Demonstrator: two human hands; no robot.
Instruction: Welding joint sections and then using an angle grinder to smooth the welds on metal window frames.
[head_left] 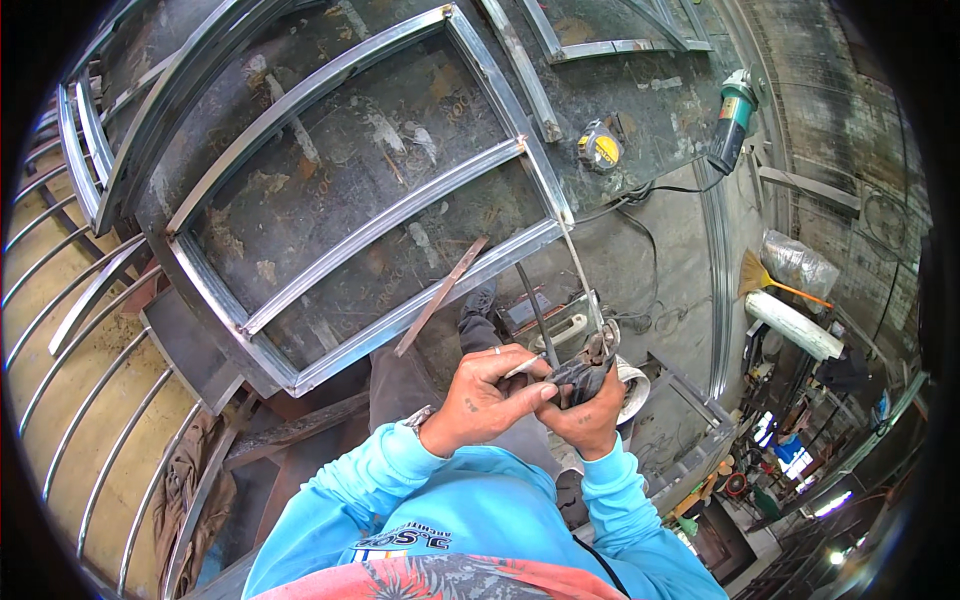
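Observation:
My right hand point(590, 418) is closed around a dark clamp-like tool that looks like a welding electrode holder point(582, 378). A thin pale rod point(578, 262) reaches from its jaws toward the corner of the metal frame point(390, 347). Close against the holder, my left hand point(488, 398) has its fingers pinched together, with a short, thin, pale stick point(527, 366) between them. Its fingertips meet the holder's dark body. A dark bar point(537, 312) runs up from beside these fingers; where it ends is hidden. The frame lies on a dark worktable with a crossbar inside it.
A loose flat metal strip point(440, 297) crosses the frame's near edge. On the table's right are a tape measure point(599, 147) and a corded angle grinder point(735, 120). A white round container point(634, 390) stands beside my right hand. Curved metal bars point(85, 330) fill the left side.

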